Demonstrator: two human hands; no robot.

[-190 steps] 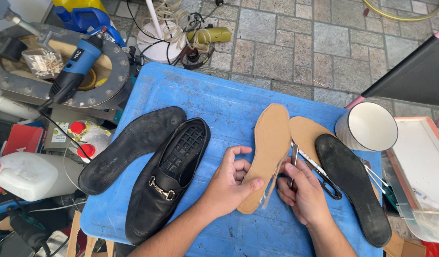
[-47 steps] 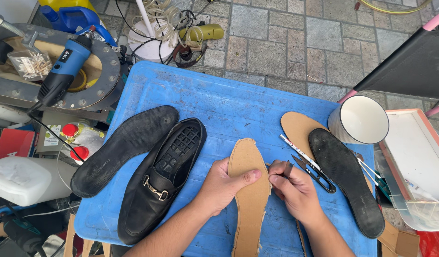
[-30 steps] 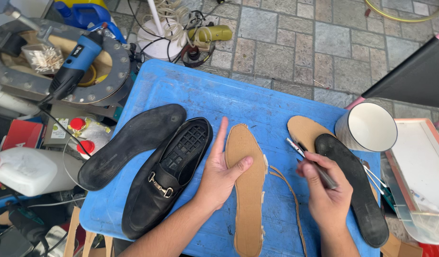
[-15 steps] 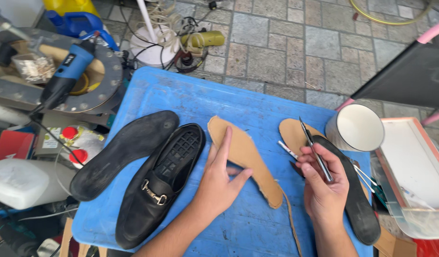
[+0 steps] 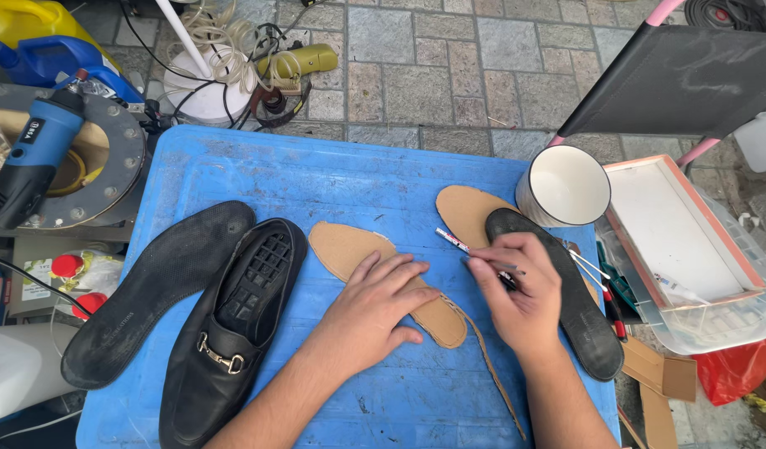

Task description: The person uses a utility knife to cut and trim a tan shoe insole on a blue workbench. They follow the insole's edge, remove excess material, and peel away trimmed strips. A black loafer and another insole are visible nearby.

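Note:
My left hand (image 5: 373, 308) lies flat, fingers spread, on a tan cardboard insole (image 5: 349, 249) that lies tilted on the blue plastic lid (image 5: 300, 175). A thin trimmed strip (image 5: 487, 374) trails from the insole toward the lid's front edge. My right hand (image 5: 520, 295) is closed on a slim pen-like tool (image 5: 466, 248), just right of the insole. Under and beside that hand lie a black insole (image 5: 586, 324) and a second tan insole (image 5: 462, 212). A black loafer (image 5: 233, 333) and another black insole (image 5: 142, 295) lie to the left.
A white cup (image 5: 566, 185) stands at the lid's right edge. Beyond it sits a clear tub with a white tray (image 5: 690, 241). A blue rotary tool (image 5: 29, 162) rests on a metal ring at left. Cables and a black chair (image 5: 674, 79) stand on the paving behind.
The tan insole was upright under both hands, then swung to a tilt, heel toward me. My right hand left it, lifted the slim tool, and now holds it low by the black insole.

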